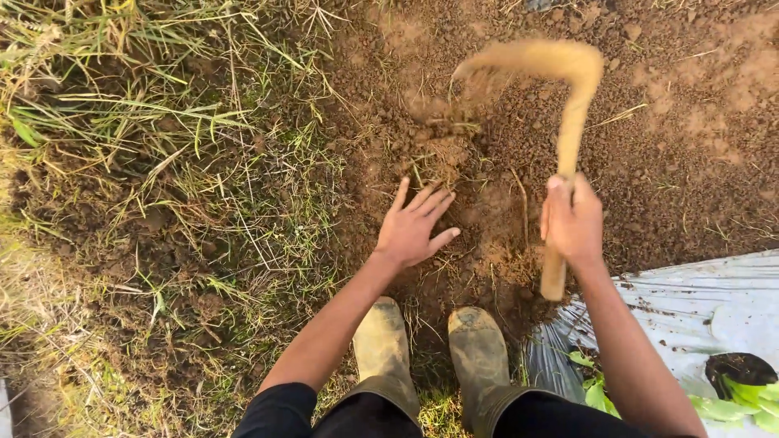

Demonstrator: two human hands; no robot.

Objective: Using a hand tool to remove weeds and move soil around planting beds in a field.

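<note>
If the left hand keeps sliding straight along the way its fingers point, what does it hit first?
The left hand, spread open on the brown loose soil, points up and slightly right. It would probably first meet the small grassy clump of soil just ahead, near where the curved wooden-handled hoe is striking; depth is unclear.

1. No packages, labels, signs or screens are to be seen in the head view.
</note>
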